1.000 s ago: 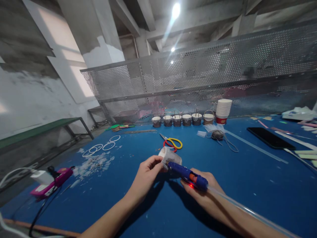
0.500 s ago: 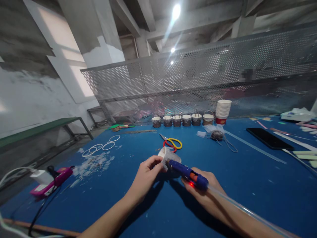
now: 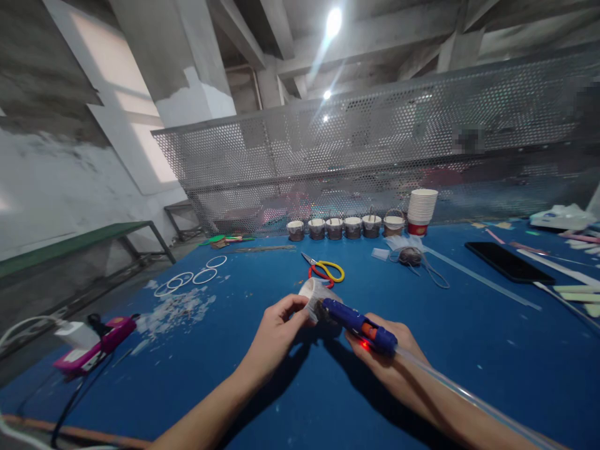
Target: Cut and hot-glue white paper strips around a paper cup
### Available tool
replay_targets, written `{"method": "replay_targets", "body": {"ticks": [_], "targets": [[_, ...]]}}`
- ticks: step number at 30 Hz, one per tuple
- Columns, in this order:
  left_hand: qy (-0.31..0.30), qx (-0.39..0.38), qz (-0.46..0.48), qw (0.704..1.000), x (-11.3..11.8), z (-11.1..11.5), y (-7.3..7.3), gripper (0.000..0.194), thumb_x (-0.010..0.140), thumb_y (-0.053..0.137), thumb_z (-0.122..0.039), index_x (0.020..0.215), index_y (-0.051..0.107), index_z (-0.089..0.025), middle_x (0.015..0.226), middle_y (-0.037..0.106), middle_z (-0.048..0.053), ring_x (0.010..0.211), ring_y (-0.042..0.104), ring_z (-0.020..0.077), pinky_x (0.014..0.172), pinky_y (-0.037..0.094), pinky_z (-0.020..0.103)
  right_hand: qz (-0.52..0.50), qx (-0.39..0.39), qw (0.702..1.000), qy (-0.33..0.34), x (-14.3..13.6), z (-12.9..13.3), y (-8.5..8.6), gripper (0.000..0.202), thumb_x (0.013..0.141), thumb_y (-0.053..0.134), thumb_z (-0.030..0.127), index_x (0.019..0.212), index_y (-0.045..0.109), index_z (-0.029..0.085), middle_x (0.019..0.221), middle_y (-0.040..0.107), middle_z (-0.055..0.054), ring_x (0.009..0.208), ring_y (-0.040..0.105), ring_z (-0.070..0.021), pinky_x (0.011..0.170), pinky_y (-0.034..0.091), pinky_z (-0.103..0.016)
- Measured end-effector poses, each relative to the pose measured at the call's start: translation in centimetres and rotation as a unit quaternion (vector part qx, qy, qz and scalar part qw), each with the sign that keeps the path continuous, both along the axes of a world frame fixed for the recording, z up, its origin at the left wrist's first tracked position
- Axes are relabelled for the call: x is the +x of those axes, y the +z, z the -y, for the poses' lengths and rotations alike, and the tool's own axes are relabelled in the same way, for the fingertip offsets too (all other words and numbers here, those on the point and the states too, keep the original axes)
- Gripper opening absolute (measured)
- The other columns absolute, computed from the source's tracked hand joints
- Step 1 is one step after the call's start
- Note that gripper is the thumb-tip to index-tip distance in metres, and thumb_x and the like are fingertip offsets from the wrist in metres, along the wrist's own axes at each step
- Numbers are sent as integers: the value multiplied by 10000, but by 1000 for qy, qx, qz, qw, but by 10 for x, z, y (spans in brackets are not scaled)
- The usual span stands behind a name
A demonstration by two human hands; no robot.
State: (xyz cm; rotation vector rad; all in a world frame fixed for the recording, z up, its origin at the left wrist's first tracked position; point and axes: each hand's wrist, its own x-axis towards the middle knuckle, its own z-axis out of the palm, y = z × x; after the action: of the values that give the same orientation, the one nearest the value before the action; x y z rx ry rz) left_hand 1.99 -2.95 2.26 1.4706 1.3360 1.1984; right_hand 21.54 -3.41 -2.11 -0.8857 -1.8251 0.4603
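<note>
Between the thumb and fingers of my left hand [image 3: 280, 329] is a small paper cup [image 3: 310, 289], tipped on its side and wrapped in whitish, sheer material. My right hand [image 3: 391, 350] grips a blue hot glue gun [image 3: 357, 324] with an orange part and a red light. Its nozzle meets the side of the cup, though the exact contact is hidden. A long clear glue stick [image 3: 462, 394] runs out of the gun's back over my right forearm. Just beyond the cup lie scissors [image 3: 328, 271] with red and yellow handles.
Several dark-wrapped cups [image 3: 334, 229] line the table's back, beside a stack of paper cups [image 3: 422, 211]. White rings [image 3: 205, 275] and a magenta power strip [image 3: 96, 345] lie left. On the right are a black phone [image 3: 509, 261] and a dark twine bundle [image 3: 410, 255].
The glue gun and my right hand have shifted slightly to the right along the cup's side. My left hand holds the cup in nearly the same place.
</note>
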Motion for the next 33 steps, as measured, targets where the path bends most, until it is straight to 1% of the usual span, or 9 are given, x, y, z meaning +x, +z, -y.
{"method": "replay_targets", "body": {"ticks": [5, 9, 17, 20, 24, 26, 33], "targets": [[1, 1, 7, 1000, 0, 0, 1, 134, 721, 627, -286, 741, 706, -179, 707, 677, 35, 713, 606, 176, 716, 459, 284, 29, 14, 999, 16, -2, 2, -4, 223, 885, 503, 318, 686, 509, 216, 547, 544, 28, 430, 445, -97, 437, 337, -219], [1, 0, 3, 1000, -1, -1, 2, 137, 717, 631, -289, 746, 703, -176, 708, 673, 34, 704, 599, 172, 706, 451, 281, 34, 37, 999, 8, -4, 3, -7, 227, 881, 483, 316, 677, 499, 218, 541, 546, 23, 421, 441, -97, 440, 322, -224], [-1, -5, 12, 1000, 0, 1, 3, 139, 723, 633, -298, 749, 697, -177, 722, 675, 31, 715, 610, 173, 730, 463, 280, 31, 36, 999, 7, 0, 1, 1, 241, 900, 475, 328, 703, 546, 208, 556, 564, 19, 437, 482, -99, 451, 366, -206], [-2, -9, 27, 1000, -1, 0, 1, 175, 753, 624, -335, 759, 690, -174, 727, 671, 35, 723, 618, 179, 739, 473, 289, 30, 45, 999, 0, -1, 0, -5, 245, 898, 478, 338, 695, 533, 212, 554, 564, 21, 429, 473, -96, 446, 348, -210], [8, -6, 7, 1000, -3, 0, -1, 221, 774, 620, -384, 756, 691, -175, 677, 656, 22, 710, 615, 175, 723, 466, 275, 45, 65, 997, 5, -2, -2, -16, 221, 892, 483, 325, 703, 515, 214, 561, 559, 20, 428, 451, -96, 449, 321, -222], [11, -2, 4, 1000, -3, -1, -1, 225, 771, 626, -387, 754, 691, -172, 690, 662, 25, 711, 621, 177, 723, 467, 278, 49, 67, 996, 11, -2, -2, -18, 218, 896, 469, 334, 718, 515, 215, 571, 565, 14, 437, 454, -101, 460, 324, -228], [9, -3, 9, 1000, -2, -1, -1, 236, 762, 638, -397, 760, 694, -168, 701, 672, 35, 717, 628, 185, 733, 484, 291, 50, 67, 997, -5, 1, -1, -11, 208, 891, 492, 311, 709, 516, 215, 563, 551, 25, 431, 461, -97, 454, 333, -220]]}}
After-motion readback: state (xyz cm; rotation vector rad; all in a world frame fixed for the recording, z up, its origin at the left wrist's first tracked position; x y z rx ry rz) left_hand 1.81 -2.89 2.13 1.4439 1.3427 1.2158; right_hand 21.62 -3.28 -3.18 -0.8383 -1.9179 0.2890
